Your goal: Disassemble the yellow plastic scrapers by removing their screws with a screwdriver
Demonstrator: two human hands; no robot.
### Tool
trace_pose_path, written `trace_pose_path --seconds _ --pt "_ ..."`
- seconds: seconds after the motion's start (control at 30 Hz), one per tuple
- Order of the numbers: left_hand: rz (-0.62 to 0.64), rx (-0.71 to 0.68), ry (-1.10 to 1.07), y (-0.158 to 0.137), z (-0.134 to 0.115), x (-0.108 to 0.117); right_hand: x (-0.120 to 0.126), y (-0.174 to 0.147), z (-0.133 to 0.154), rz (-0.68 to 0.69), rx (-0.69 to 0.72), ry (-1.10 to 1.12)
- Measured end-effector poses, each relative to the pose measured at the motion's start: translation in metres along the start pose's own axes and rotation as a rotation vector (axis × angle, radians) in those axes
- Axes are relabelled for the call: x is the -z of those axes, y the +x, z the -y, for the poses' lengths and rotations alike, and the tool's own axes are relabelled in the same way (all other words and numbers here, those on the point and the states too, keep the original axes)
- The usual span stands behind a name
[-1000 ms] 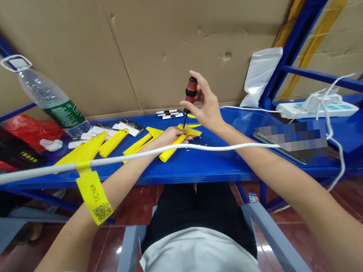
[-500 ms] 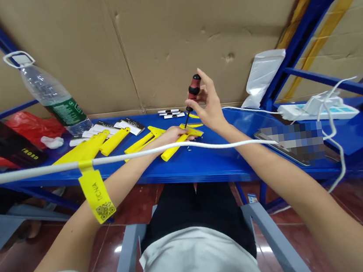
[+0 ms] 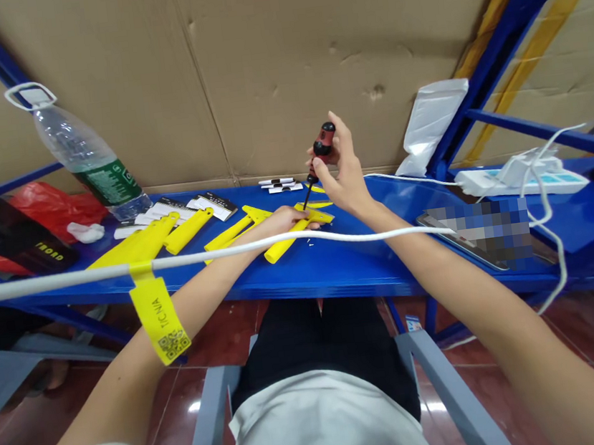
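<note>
My right hand (image 3: 344,173) grips a screwdriver (image 3: 324,141) with a red and black handle. The tool leans, its top tilted right, and its dark shaft runs down to the head of a yellow plastic scraper (image 3: 283,246). My left hand (image 3: 288,218) is closed on that scraper near its head, pressing it on the blue table; some fingers are hidden. Small bits that look like screws (image 3: 310,244) lie beside its handle. Left of my left hand lies another yellow scraper (image 3: 230,234). A yellow strip (image 3: 321,203) lies just behind the held one.
More yellow scrapers (image 3: 188,232) and black-and-white packs (image 3: 213,205) lie left, near a large plastic bottle (image 3: 100,167) and a red bag (image 3: 57,208). A white cable (image 3: 353,235) crosses in front of my forearms. A power strip (image 3: 552,182) and a pixelated device (image 3: 472,233) are at right.
The screwdriver's handle and my right hand have shifted slightly right, so the tool leans a little more. My left hand and the scraper stay nearly in place.
</note>
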State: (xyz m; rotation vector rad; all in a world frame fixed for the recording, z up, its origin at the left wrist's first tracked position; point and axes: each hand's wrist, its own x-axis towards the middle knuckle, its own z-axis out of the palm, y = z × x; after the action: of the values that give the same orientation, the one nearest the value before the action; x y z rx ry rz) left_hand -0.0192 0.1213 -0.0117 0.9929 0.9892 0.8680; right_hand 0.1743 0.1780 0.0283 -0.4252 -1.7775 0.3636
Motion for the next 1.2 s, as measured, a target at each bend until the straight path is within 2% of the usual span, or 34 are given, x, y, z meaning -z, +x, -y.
trace_pose_path --seconds 0.57,0.77,0.97,1.2 --pt "0.044 -0.029 -0.032 0.0 0.002 0.003 0.0 0.001 0.004 -0.036 0.035 -0.052" --pt "0.005 -0.028 -0.011 -0.004 -0.001 -0.003 0.001 -0.001 0.004 -0.009 0.07 -0.08" --pt "-0.018 0.002 0.009 -0.007 -0.005 -0.007 0.002 0.0 -0.004 0.012 0.193 -0.208" --pt "-0.027 -0.009 -0.032 -0.009 -0.006 -0.009 0.001 -0.001 -0.006 -0.02 0.188 -0.224"
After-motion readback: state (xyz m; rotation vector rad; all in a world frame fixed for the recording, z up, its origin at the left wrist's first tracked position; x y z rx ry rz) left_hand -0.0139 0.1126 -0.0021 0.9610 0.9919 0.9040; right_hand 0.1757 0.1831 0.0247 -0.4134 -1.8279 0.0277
